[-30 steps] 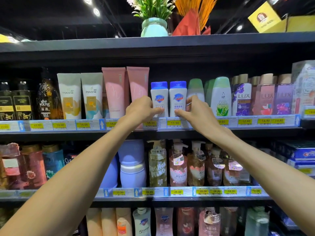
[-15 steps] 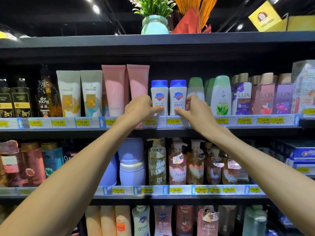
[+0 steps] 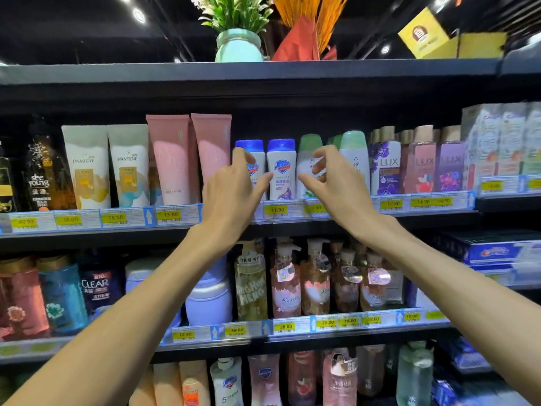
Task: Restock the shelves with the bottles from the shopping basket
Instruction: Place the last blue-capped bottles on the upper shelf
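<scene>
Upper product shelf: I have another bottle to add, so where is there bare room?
None along the front row: pink tubes, blue-capped bottles, green-capped bottles and Lux bottles stand side by side. Only dark headroom above the short blue caps.

Bottle-lined shelf [image 3: 292, 222]

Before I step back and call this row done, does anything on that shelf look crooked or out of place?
Nothing stands out. The two blue-capped bottles stand upright, side by side between the pink tubes and the green-capped bottles. Both hands, left and right, are open and hold nothing.
</scene>
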A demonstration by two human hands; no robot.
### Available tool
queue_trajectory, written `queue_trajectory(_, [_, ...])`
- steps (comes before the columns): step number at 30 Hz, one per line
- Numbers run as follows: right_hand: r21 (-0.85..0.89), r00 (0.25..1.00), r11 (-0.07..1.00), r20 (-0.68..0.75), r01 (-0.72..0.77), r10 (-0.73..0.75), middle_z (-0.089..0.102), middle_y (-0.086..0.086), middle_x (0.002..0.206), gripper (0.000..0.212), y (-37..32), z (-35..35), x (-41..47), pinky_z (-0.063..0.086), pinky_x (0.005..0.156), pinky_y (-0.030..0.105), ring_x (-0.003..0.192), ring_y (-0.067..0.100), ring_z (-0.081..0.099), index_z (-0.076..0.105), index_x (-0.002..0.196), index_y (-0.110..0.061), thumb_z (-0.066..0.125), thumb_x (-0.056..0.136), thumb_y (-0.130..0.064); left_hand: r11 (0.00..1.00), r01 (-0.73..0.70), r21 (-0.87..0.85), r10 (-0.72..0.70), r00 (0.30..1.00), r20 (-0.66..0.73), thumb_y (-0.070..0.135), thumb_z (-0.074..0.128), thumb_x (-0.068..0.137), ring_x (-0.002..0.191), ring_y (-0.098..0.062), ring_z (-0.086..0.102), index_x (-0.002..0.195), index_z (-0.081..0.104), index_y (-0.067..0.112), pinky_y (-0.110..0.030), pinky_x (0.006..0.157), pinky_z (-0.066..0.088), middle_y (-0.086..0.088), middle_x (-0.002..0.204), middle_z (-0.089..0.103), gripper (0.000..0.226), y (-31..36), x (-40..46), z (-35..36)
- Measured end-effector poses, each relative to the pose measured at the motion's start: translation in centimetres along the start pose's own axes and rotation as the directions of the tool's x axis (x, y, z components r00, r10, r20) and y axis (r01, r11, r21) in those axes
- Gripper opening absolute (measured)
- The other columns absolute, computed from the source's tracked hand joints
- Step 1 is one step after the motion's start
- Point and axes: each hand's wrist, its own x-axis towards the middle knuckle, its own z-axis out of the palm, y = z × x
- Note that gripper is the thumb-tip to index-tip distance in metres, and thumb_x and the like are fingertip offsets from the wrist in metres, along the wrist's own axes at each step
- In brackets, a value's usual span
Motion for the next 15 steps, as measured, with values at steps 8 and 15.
queue_trajectory(8, [-0.111, 0.990, 0.986, -0.086, -0.123, 0.114, 0.056, 0.003, 0.120, 0.056, 4.1, -2.9, -0.6, 0.043, 0.074, 0.038, 0.089, 0.030, 0.065, 0.044, 0.136, -0.016, 0.069, 0.094, -0.044, 0.991, -0.062, -0.119, 0.077, 0.989, 0.125, 0.063, 0.053, 0.092, 0.090, -0.032, 0.070, 0.139, 0.044, 0.024, -0.048, 0.078, 0.056, -0.004, 0.081, 0.073, 0.061, 5.0, 1.0, 4.0])
queue_trajectory(15, [-0.132, 0.983, 0.976, -0.082, -0.173, 0.163, 0.043, 0.008, 0.144, 0.070, 5.6, -3.2, -0.7, 0.043, 0.081, 0.044, 0.115, 0.041, 0.057, 0.034, 0.146, -0.014, 0.070, 0.094, -0.044, 0.991, -0.024, -0.129, 0.046, 0.985, 0.168, 0.052, 0.058, 0.096, 0.102, -0.036, 0.068, 0.155, 0.024, 0.013, -0.049, 0.084, 0.055, -0.007, 0.088, 0.075, 0.079, 7.8, 2.7, 5.4])
